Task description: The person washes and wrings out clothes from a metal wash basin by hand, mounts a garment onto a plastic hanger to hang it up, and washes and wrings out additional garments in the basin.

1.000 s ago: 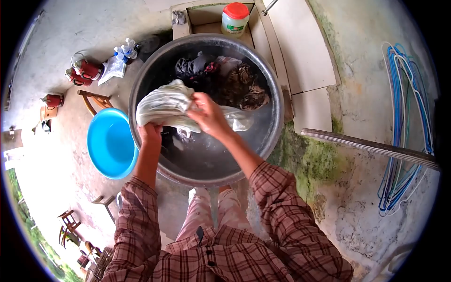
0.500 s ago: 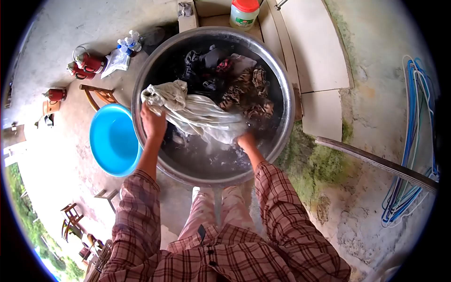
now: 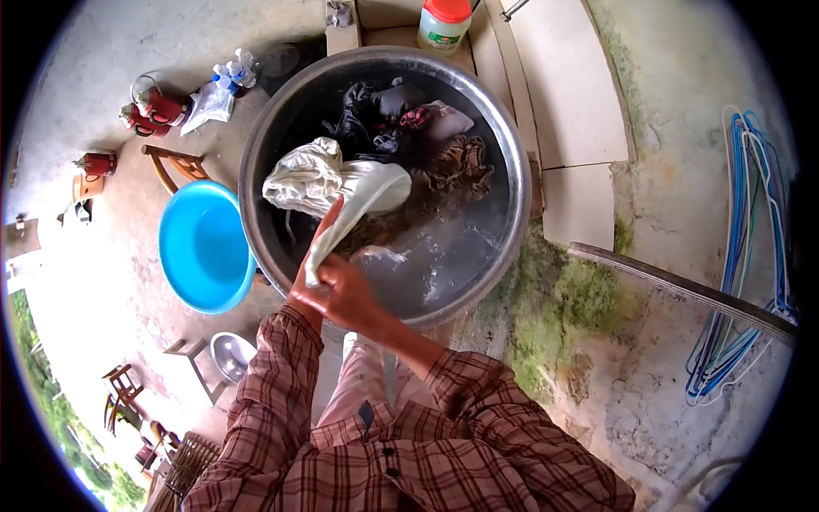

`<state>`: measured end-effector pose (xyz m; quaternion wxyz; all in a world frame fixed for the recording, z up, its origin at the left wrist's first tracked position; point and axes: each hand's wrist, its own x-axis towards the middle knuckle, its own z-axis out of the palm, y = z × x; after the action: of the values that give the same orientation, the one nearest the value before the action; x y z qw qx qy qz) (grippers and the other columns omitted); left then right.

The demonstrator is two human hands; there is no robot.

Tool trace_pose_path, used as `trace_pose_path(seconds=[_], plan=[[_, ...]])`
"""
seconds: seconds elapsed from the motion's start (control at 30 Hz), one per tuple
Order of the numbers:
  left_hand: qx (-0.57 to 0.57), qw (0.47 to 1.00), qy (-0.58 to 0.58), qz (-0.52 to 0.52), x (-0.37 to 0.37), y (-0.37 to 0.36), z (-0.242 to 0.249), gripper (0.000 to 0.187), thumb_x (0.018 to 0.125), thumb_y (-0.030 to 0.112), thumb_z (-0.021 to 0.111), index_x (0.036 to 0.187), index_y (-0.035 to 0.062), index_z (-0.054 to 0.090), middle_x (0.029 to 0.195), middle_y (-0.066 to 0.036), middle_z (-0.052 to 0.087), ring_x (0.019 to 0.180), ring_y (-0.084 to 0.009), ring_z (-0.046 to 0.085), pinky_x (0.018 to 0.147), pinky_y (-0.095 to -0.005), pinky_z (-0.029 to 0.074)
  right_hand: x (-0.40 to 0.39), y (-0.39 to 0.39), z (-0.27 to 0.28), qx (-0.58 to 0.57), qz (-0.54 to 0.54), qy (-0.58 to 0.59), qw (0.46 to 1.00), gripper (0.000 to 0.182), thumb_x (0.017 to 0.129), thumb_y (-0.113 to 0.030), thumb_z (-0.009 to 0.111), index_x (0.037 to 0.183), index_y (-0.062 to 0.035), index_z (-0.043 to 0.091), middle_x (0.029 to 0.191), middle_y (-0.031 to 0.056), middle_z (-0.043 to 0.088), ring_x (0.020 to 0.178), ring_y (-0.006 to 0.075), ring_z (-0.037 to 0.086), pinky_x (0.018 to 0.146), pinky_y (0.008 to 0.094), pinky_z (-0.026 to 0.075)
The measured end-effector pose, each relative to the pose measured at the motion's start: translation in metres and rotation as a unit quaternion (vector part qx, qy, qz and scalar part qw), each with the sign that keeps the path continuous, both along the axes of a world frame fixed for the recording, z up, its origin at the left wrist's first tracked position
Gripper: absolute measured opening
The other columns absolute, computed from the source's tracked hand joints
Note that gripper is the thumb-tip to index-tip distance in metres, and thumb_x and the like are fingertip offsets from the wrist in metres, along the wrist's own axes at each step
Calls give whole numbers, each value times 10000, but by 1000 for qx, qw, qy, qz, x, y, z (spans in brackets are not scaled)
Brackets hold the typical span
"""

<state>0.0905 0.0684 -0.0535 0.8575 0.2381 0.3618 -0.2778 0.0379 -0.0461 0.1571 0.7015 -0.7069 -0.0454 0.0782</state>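
A wet white garment (image 3: 303, 175) lies bunched at the left inside a large round metal basin (image 3: 522, 200). One end of it stretches in a twisted strip toward me, over the near left rim. My right hand (image 3: 345, 294) is closed around that end. My left hand (image 3: 304, 275) is against the same strip, one digit stretched along it; the strip and my right hand partly hide its other fingers. Dark clothes (image 3: 363, 115) and a brown patterned garment (image 3: 461, 166) lie in the cloudy water farther back, with a red checked piece (image 3: 416, 118) between them.
Left of the basin stands a blue plastic tub (image 3: 205, 247), with a small metal bowl (image 3: 232, 356) nearer me. A red-lidded jar (image 3: 444, 26) sits behind the basin. Red thermos flasks (image 3: 164, 107) stand far left. At right are a metal rail (image 3: 674, 286) and blue hangers (image 3: 740, 256).
My right hand has swept left across the basin to meet my left hand, bringing the garment's end along. The strip now points toward me instead of lying spread across the water.
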Motion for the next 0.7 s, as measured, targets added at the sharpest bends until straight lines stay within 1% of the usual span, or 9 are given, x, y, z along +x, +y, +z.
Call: trace_pose_path(seconds=[0.2,0.27,0.3,0.33,0.4,0.5,0.53,0.6,0.7], plan=[[-5,1000,-11,29,-11,0,7,627,880,562,543,1203,25,539,1063,-92,635,922,-217,596,765,-378,503,18,12,-28,-226,-46,-66,971,476,813,-502,652,780,-27,659,777,154,651,686,326,643,634,404,509],[12,999,-38,25,-7,6,5,583,900,526,550,1162,6,574,1034,-66,650,902,-186,600,742,-344,509,27,-6,-53,-239,-76,-6,968,620,797,-648,579,645,-49,640,564,134,603,521,335,604,525,428,485],[317,937,-39,-144,-4,16,42,544,922,497,524,1081,-14,622,1025,-66,662,871,-235,622,752,-345,490,34,-25,-69,-270,15,133,953,709,778,-719,529,580,-42,600,532,136,582,519,323,598,512,425,465],[391,911,-84,-103,-2,4,68,491,928,452,529,995,-17,657,938,-93,675,829,-235,619,761,-365,469,37,-48,-74,-296,19,158,942,757,770,-763,485,559,-41,574,552,166,580,535,319,595,525,423,452],[615,704,-167,-315,-5,32,62,428,924,432,547,1060,38,646,820,-24,614,670,-112,551,619,-255,453,29,-88,-103,-178,-59,283,941,826,753,-819,443,524,-31,542,516,134,516,538,237,561,532,385,411],[706,620,-291,-181,-29,56,54,392,906,386,595,1031,18,649,823,-16,597,642,-104,518,574,-235,434,29,-145,-147,-231,-76,336,910,834,769,-813,406,499,-30,499,512,128,519,551,268,538,535,418,375],[641,719,-151,-221,-29,74,51,401,881,363,635,1080,14,629,907,-46,634,719,-118,583,614,-241,480,28,-160,-154,-247,-105,318,909,835,781,-802,396,496,-21,480,519,146,538,556,307,543,539,441,373],[578,805,-45,-124,-30,90,65,455,870,391,638,1104,2,612,957,-73,647,740,-156,629,641,-272,519,21,-190,-152,-401,-144,236,874,620,798,-614,593,629,-18,555,634,177,604,623,340,598,588,442,450],[673,705,-101,-202,-30,111,65,594,814,290,694,1281,1,467,1089,-132,614,917,-245,634,745,-350,542,21,-233,-175,-471,-204,207,833,540,775,-489,685,999,-26,519,866,186,621,794,348,620,703,442,485]])
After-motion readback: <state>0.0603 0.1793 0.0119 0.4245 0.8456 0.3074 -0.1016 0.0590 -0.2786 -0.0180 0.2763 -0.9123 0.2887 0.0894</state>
